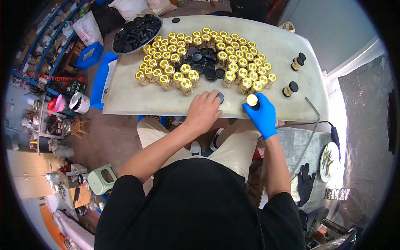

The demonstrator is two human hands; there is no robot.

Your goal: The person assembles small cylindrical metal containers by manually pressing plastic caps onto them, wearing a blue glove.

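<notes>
Cylinders [186,86] of brass colour with yellow-rimmed tops crowd the far and middle part of the desk [162,103], standing upright in a broad arc around a heap of black caps [204,64]. Nearly all of them show bare tops.

At the right side, well apart from the crowd, stand capped pieces [290,89] with black tops: one nearer the person and what looks like two close together farther off, the rearmost mostly hidden. Judged from this layout, only those few are done, and the large bare-topped group is left, so the work seems near its start.

The right hand [262,115], in a blue glove, has its thumb and fingers closed round one piece [251,100] at the near edge of the crowd. Its yellow-rimmed top faces up with no black cap on it, so this one also looks unfinished.

The left hand [204,111], bare, is low over the desk's near side, fingers loosely bent, just beside a dark disc [220,98]; whether it grips the disc cannot be told.

Supply looks ample: besides the heap, a bowl [129,52] at the far left is piled with more caps, and a stray cap [176,20] lies near the far edge.
</notes>
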